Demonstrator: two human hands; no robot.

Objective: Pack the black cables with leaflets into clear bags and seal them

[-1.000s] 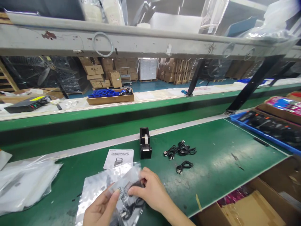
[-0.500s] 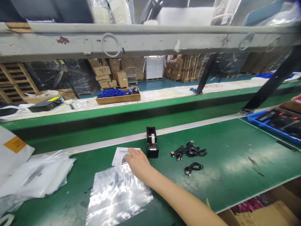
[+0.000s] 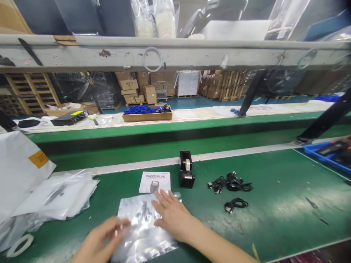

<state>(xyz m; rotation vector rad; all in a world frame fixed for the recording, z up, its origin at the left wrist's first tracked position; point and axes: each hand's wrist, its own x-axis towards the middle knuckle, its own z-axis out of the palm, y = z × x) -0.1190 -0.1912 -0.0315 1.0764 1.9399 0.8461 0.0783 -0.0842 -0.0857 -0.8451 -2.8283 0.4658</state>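
Observation:
A clear plastic bag [image 3: 137,230] with dark printing lies flat on the green bench. My right hand [image 3: 175,217] rests on its upper right part, palm down and fingers spread. Over the bag's left side is my left hand [image 3: 105,237], blurred by motion, its thumb and fingers apart with nothing visible between them. Just beyond the bag lies a white printed leaflet [image 3: 146,182] reading "THUNDER TRAIL PRO". A black tape dispenser [image 3: 187,180] stands to the leaflet's right.
Black coiled cables [image 3: 233,184] lie right of the dispenser, with one separate cable [image 3: 236,205] nearer. Stacked plastic bags [image 3: 68,193] and a white ring [image 3: 20,245] are at left. A blue tray [image 3: 318,149] sits far right. A shelf beam [image 3: 192,54] crosses above.
My right hand has moved from the leaflet's edge back onto the bag, uncovering the leaflet. My left hand has come into view at the lower left. The camera view has shifted.

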